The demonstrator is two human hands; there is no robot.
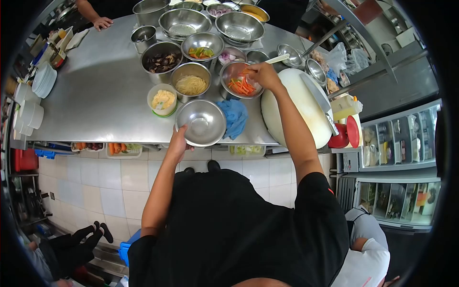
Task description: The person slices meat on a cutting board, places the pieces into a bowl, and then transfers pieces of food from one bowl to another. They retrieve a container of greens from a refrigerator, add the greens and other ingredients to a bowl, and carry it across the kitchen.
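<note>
My left hand (180, 142) grips the rim of an empty metal bowl (204, 124) at the counter's front edge. Over a metal bowl of orange carrot strips (242, 86), my right hand (266, 75) is closed around the white handle of a utensil (278, 59), with orange strips at its fingertips. Beside the empty bowl lies a crumpled blue cloth (234, 117). Behind it stands a bowl of pale noodle-like strands (191, 84), and left of that a white tub of yellow food (163, 99). Dark pieces fill another metal bowl (161, 62); mixed pepper strips (201, 52) lie in one farther back.
A round white board (291, 107) with a cleaver (319, 98) on it lies to the right. Several metal bowls (185, 23) stand at the back. A co-worker's hand (102, 23) rests on the counter at the upper left. Another person (366, 258) is at the lower right.
</note>
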